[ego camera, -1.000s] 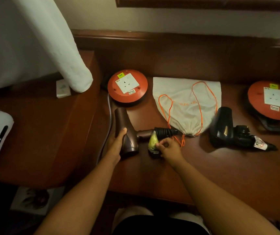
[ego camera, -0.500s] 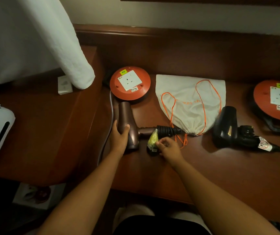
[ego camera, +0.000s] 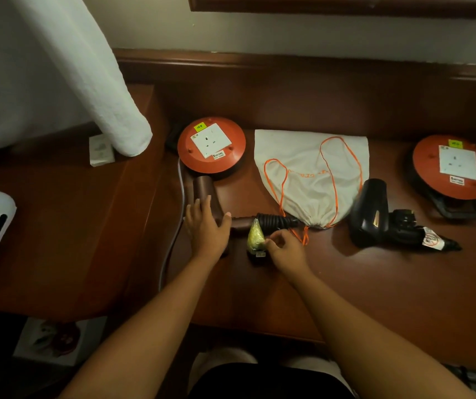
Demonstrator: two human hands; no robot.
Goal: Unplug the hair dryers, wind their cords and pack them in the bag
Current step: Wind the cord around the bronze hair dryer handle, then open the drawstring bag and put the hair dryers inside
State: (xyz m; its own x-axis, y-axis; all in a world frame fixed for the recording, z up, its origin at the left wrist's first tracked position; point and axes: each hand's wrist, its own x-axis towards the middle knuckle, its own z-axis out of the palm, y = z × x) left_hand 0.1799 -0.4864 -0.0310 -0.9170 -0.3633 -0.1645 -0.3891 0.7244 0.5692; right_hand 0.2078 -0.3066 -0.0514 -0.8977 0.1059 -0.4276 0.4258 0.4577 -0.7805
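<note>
Brown dryer (ego camera: 203, 194) half-hidden under left hand's (ego camera: 206, 228) grip; right hand (ego camera: 284, 247) pinches its yellow-tagged plug (ego camera: 255, 240).

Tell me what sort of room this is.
Probably a hotel room or bedroom: white bedding hangs over a dark wooden bedside ledge, beside a wooden desk set against a wall with wood trim. The two orange extension reels look brought in for the task.

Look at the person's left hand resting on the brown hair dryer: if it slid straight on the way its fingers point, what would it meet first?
The left hand points up along the brown hair dryer, so beyond its barrel it would probably first meet the orange cable reel; depth is hard to judge.
</note>
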